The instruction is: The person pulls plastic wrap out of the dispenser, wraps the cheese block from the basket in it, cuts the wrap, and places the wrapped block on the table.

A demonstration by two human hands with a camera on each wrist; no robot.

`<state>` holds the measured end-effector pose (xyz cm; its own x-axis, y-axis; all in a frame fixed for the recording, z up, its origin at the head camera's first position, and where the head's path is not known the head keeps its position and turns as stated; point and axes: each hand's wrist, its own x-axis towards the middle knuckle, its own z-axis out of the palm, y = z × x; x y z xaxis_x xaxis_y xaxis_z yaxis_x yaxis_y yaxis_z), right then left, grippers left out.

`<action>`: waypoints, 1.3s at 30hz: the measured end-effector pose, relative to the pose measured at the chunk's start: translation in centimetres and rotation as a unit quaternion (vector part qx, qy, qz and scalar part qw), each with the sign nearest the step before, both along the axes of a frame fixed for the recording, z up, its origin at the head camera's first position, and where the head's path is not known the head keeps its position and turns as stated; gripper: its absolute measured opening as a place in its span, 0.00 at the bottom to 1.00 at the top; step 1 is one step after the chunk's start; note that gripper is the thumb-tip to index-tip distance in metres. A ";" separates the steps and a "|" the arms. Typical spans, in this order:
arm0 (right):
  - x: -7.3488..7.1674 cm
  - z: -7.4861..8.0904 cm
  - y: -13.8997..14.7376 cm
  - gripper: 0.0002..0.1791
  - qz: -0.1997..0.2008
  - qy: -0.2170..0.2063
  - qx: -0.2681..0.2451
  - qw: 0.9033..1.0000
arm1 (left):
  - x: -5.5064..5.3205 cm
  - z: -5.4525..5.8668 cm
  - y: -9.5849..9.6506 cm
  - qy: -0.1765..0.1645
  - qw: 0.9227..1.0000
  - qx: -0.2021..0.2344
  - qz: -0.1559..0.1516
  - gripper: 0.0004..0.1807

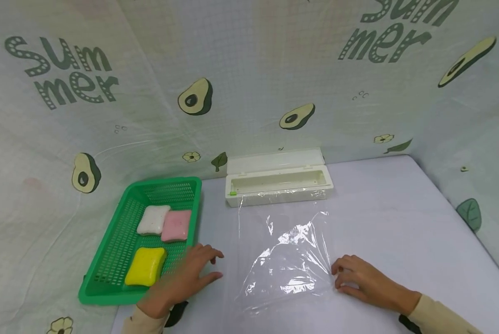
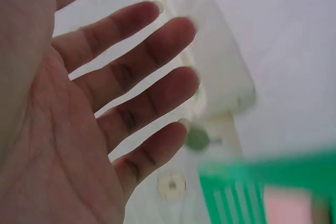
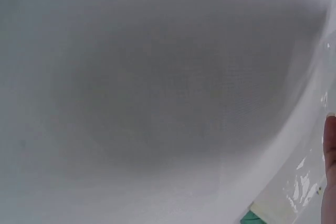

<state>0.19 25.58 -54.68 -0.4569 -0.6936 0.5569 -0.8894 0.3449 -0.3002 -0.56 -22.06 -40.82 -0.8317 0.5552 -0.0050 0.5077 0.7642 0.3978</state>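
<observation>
A sheet of clear plastic film (image 1: 283,250) lies wrinkled on the table, running from the front of a white cling-film dispenser box (image 1: 278,197) with its lid raised. The fingertips of my right hand (image 1: 368,283) touch the film's right edge, where creases converge; the thumb stands apart from them. In the right wrist view, one straight finger (image 3: 329,156) shows beside the shiny film. My left hand (image 1: 187,276) hovers by the green basket's (image 1: 103,273) right side, holding nothing. Its fingers (image 2: 152,51) are spread in the left wrist view.
Inside the basket lie a white pillow-shaped bar (image 1: 153,220), a pink one (image 1: 176,226) and a yellow one (image 1: 146,266). A printed cloth (image 1: 241,55) with avocados hangs behind the table. The white tabletop (image 1: 383,222) extends to the right of the film.
</observation>
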 end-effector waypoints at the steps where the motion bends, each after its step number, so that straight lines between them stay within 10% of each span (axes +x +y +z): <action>1: 0.0 0.0 0.0 0.06 -0.001 0.002 -0.001 1.000 | -0.6 0.4 -0.7 0.010 1.000 0.003 0.010 0.16; 7: -0.2 0.1 0.0 0.07 -0.020 0.000 0.011 1.000 | -4.0 1.1 -4.6 0.033 0.996 -0.007 0.077 0.21; 20: -0.5 -0.2 -0.1 0.10 -0.016 -0.010 0.008 1.000 | -9.6 -1.9 -9.5 -0.014 0.994 -0.075 0.080 0.42; 29: -0.5 -0.1 -0.2 0.13 -0.012 -0.012 0.010 1.000 | -11.3 -4.0 -10.3 -0.069 0.981 -0.168 0.075 0.55; 39: -0.3 -0.2 -0.2 0.14 -0.010 -0.029 0.011 0.999 | -12.5 -5.7 -10.7 0.003 0.979 -0.185 0.079 0.43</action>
<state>-0.13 25.40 -54.87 -0.5024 -0.6957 0.5135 -0.8633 0.3699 -0.3435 -13.06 -32.75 -46.53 -0.9076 0.3812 -0.1761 0.3737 0.9245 0.0751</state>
